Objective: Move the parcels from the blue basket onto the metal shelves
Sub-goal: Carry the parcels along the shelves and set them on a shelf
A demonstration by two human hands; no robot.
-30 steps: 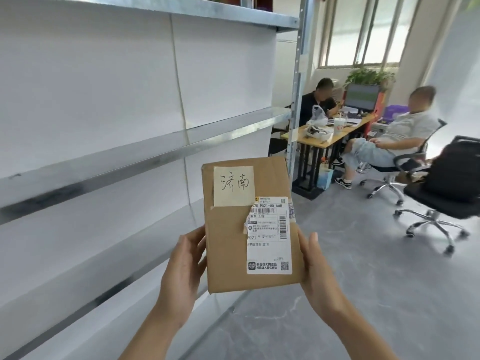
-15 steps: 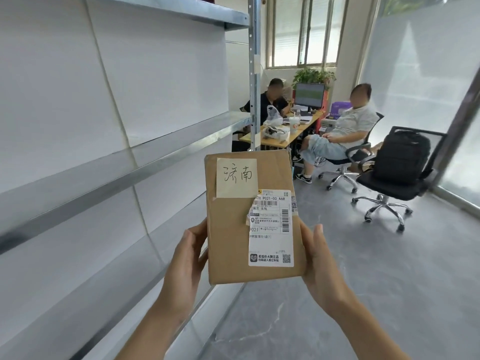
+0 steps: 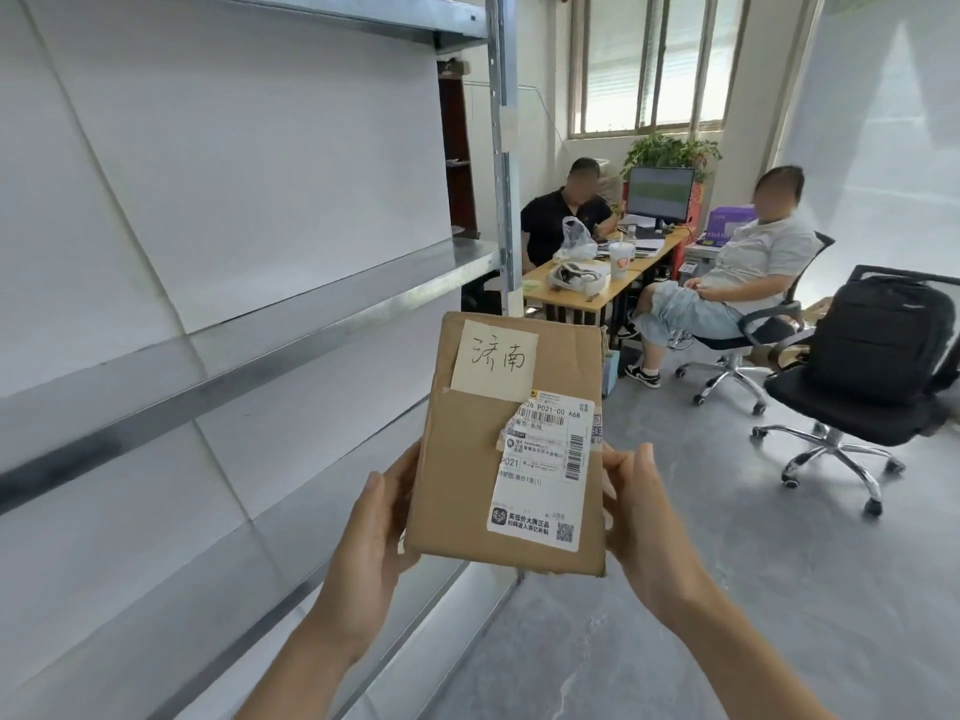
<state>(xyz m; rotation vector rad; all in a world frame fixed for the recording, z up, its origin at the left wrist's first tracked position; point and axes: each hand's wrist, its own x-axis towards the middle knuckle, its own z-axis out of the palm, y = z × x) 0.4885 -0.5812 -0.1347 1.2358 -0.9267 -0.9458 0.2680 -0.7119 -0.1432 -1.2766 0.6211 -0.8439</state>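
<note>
I hold a flat brown cardboard parcel (image 3: 462, 459) upright in front of me, with a handwritten yellow note at its top and a white shipping label on its right half. My left hand (image 3: 376, 527) grips its lower left edge and my right hand (image 3: 641, 511) grips its lower right edge. The metal shelves (image 3: 332, 304) run along my left, their steel boards bare against white back panels. The parcel hangs just right of the shelf fronts, near the upright post (image 3: 501, 148). The blue basket is out of view.
Two people sit at a wooden desk (image 3: 582, 283) beyond the shelf end, with a monitor and a plant behind. A black office chair (image 3: 852, 402) carrying a black backpack stands on the grey floor at the right. Grey floor lies between me and the chairs.
My view has swung to the right and nearer the shelf end, so the shelves slid left in the frame. The parcel stays held in both hands, slightly tilted now.
</note>
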